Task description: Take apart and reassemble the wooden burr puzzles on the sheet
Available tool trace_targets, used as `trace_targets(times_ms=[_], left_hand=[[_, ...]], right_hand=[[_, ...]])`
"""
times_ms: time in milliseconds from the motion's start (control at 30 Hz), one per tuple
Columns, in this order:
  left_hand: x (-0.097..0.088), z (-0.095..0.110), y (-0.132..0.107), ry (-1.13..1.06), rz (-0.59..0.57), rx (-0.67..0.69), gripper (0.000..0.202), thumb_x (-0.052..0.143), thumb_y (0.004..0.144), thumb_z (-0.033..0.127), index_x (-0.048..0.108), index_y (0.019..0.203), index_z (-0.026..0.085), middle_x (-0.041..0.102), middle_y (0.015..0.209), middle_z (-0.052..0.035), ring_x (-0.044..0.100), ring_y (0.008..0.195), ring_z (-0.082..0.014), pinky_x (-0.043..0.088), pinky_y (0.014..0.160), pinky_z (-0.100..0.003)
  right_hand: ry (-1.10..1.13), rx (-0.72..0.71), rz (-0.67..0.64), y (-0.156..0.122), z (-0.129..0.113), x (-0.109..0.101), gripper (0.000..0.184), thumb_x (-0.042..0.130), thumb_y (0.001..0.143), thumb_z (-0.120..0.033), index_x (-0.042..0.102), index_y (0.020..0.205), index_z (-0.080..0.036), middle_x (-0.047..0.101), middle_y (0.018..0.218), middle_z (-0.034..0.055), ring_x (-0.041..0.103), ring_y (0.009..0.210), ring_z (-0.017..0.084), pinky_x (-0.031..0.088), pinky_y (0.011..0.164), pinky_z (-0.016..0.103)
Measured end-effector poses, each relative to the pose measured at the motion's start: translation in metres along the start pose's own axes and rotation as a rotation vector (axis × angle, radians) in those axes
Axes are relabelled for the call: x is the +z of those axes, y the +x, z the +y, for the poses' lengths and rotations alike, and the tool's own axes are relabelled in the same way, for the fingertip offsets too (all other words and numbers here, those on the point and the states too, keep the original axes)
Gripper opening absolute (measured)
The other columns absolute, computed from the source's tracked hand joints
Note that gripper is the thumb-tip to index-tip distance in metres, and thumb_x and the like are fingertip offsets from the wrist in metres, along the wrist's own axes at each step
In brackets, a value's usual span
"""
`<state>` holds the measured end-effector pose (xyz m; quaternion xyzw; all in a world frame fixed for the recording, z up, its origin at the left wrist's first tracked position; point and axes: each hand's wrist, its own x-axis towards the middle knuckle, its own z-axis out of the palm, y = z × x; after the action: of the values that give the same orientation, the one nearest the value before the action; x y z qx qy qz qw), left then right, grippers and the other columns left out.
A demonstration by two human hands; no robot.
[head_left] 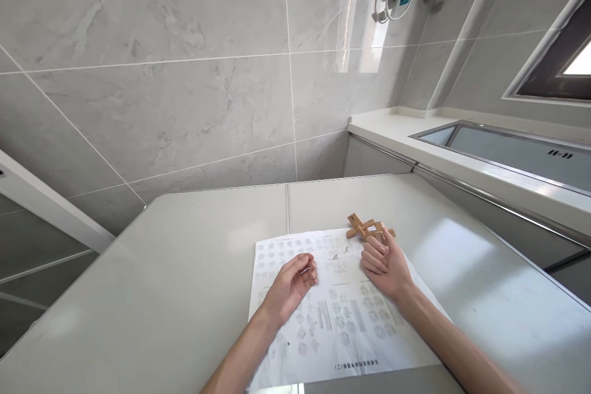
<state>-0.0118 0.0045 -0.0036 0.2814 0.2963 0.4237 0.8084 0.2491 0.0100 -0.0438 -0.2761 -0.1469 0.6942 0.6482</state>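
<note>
A printed paper sheet (pixel 332 326) lies spread on the table under both my hands, covered with rows of small grey diagrams. My left hand (pixel 293 286) is over its left part, fingers loosely curled with a gap to the thumb and nothing visible between them. A cluster of light-brown wooden puzzle pieces (pixel 357 226), stick-shaped and crossing one another, rests at the sheet's upper right edge. At the near side of this cluster is my right hand (pixel 385 261), its fingers curled in and its thumb stretched up against a wooden piece. The hand partly hides the pieces there.
The pale table (pixel 184 283) has a seam across it and reaches to a grey tiled wall (pixel 207 111). On the right stands a white counter (pixel 383 126) with a metal-rimmed sink (pixel 508 141). Pipes and a cable (pixel 399 0) hang on the wall above.
</note>
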Motion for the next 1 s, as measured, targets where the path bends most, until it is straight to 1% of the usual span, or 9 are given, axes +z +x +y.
trace_targets(times_ms=[133,233,333,433,533,633,733,833,1000], left_hand=[[0.000,0.000,0.000,-0.004,-0.002,0.003,0.016,0.081,0.091,0.029,0.074,0.094,0.014,0.062,0.093,-0.0053,0.056,0.077,-0.0135,0.048,0.077,-0.031],[0.001,0.000,0.000,-0.004,0.001,-0.003,0.017,0.081,0.092,0.029,0.074,0.094,0.014,0.061,0.093,-0.0051,0.056,0.077,-0.0133,0.049,0.077,-0.030],[0.001,0.000,-0.001,0.004,0.002,-0.012,0.016,0.080,0.093,0.029,0.074,0.093,0.014,0.061,0.094,-0.0054,0.056,0.078,-0.0133,0.049,0.078,-0.029],[0.000,0.000,-0.001,0.012,0.004,-0.016,0.016,0.078,0.095,0.029,0.074,0.095,0.014,0.060,0.094,-0.0056,0.056,0.081,-0.0137,0.050,0.079,-0.028],[-0.001,-0.001,-0.001,0.022,0.002,-0.017,0.017,0.079,0.095,0.030,0.075,0.096,0.014,0.059,0.094,-0.0054,0.056,0.082,-0.0137,0.050,0.078,-0.028],[-0.002,-0.001,0.000,0.040,-0.009,-0.017,0.018,0.079,0.094,0.032,0.074,0.095,0.014,0.060,0.093,-0.0051,0.056,0.081,-0.0135,0.050,0.079,-0.028],[-0.004,-0.002,0.000,0.048,-0.006,-0.017,0.020,0.081,0.092,0.033,0.074,0.095,0.014,0.060,0.093,-0.0049,0.057,0.081,-0.0136,0.050,0.079,-0.028],[-0.004,-0.003,0.000,0.046,0.004,-0.013,0.021,0.083,0.090,0.033,0.074,0.095,0.015,0.061,0.092,-0.0048,0.057,0.079,-0.0133,0.050,0.078,-0.028],[-0.002,-0.002,-0.001,0.059,0.009,-0.017,0.021,0.084,0.089,0.033,0.073,0.095,0.015,0.062,0.092,-0.0045,0.058,0.078,-0.0132,0.050,0.079,-0.028]], right_hand=[[0.070,-0.004,-0.018,0.003,-0.001,-0.006,0.056,0.073,0.097,-0.054,0.040,0.062,-0.025,0.032,0.046,-0.0094,0.017,0.037,0.008,0.022,0.037,0.027],[0.163,0.028,-0.042,0.006,-0.002,-0.011,0.055,0.074,0.098,-0.048,0.038,0.064,-0.024,0.036,0.046,-0.0095,0.025,0.035,0.007,0.027,0.036,0.024],[0.283,0.085,-0.047,0.008,-0.002,-0.015,0.053,0.065,0.105,-0.043,0.034,0.066,-0.025,0.037,0.047,-0.0098,0.033,0.034,0.007,0.032,0.035,0.023],[0.374,0.118,-0.037,0.009,-0.002,-0.016,0.050,0.054,0.111,-0.042,0.032,0.069,-0.026,0.037,0.047,-0.0100,0.036,0.034,0.008,0.035,0.034,0.024],[0.409,0.121,-0.020,0.009,-0.002,-0.017,0.046,0.047,0.114,-0.043,0.035,0.073,-0.026,0.038,0.048,-0.0105,0.038,0.033,0.008,0.035,0.032,0.024],[0.401,0.126,-0.010,0.010,-0.002,-0.017,0.041,0.044,0.115,-0.043,0.041,0.078,-0.026,0.037,0.047,-0.0116,0.038,0.031,0.008,0.036,0.031,0.024],[0.376,0.125,-0.016,0.011,-0.001,-0.019,0.037,0.047,0.114,-0.044,0.045,0.082,-0.025,0.036,0.047,-0.0124,0.039,0.031,0.007,0.036,0.031,0.022],[0.329,0.106,-0.034,0.012,-0.001,-0.021,0.032,0.056,0.110,-0.042,0.048,0.085,-0.024,0.037,0.047,-0.0131,0.040,0.032,0.007,0.038,0.032,0.020],[0.264,0.066,-0.026,0.013,0.000,-0.022,0.029,0.063,0.107,-0.039,0.051,0.085,-0.024,0.037,0.046,-0.0135,0.038,0.032,0.006,0.037,0.033,0.018]])
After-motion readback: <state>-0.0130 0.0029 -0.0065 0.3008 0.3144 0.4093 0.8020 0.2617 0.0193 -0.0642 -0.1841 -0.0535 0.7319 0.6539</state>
